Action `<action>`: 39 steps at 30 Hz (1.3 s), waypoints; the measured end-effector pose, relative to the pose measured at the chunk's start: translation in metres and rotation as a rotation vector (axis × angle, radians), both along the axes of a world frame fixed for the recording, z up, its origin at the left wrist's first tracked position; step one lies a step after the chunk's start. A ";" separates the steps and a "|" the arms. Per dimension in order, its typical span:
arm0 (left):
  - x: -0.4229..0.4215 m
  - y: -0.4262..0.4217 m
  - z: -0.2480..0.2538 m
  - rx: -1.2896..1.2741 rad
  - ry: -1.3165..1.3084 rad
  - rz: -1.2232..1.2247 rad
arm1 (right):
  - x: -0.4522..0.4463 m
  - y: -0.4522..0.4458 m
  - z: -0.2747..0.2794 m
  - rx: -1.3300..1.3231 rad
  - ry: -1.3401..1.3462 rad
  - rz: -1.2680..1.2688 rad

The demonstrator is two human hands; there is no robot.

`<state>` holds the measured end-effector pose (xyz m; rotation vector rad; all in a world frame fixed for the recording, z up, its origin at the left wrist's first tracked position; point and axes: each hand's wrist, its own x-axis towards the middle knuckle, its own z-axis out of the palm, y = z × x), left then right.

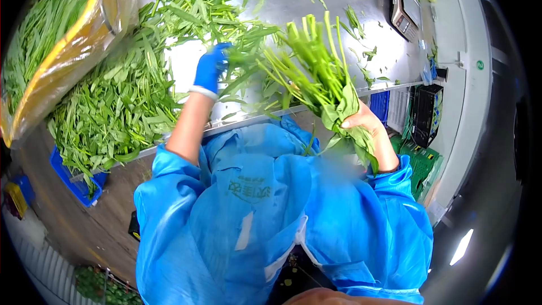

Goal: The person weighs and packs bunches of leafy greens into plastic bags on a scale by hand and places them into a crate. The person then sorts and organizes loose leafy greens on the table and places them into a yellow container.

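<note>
My left hand (212, 68), in a blue glove, is over the metal table among loose leafy greens. Its fingers are curled together beside blurred leaves, and what they hold is too smeared to make out. On the right, my bare right hand (364, 121) is closed round a bunch of leafy stems (319, 73). The bunch's pale cut ends point up and away from me, and its leaves hang below the hand in front of the blue sleeve. A large heap of loose greens (121, 99) covers the table's left side.
A clear bag with a yellow edge (70, 36), full of greens, stands at the upper left. A scale (404, 14) sits at the back right of the table (271, 8). Scattered leaves lie around it. A blue crate (68, 175) is below the left edge, and green crates (420, 166) are lower right.
</note>
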<state>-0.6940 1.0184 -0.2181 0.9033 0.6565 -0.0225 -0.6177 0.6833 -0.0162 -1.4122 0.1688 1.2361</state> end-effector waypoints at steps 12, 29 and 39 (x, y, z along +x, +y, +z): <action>-0.002 0.000 0.144 0.904 -0.356 -0.262 | -0.002 0.020 0.001 -0.195 -0.260 0.320; 0.064 -0.120 0.136 1.392 -0.388 -0.501 | 0.069 -0.031 -0.020 -0.149 -0.452 0.333; 0.096 -0.143 0.132 1.124 -0.313 -0.844 | 0.083 -0.065 -0.044 -0.117 -0.439 0.363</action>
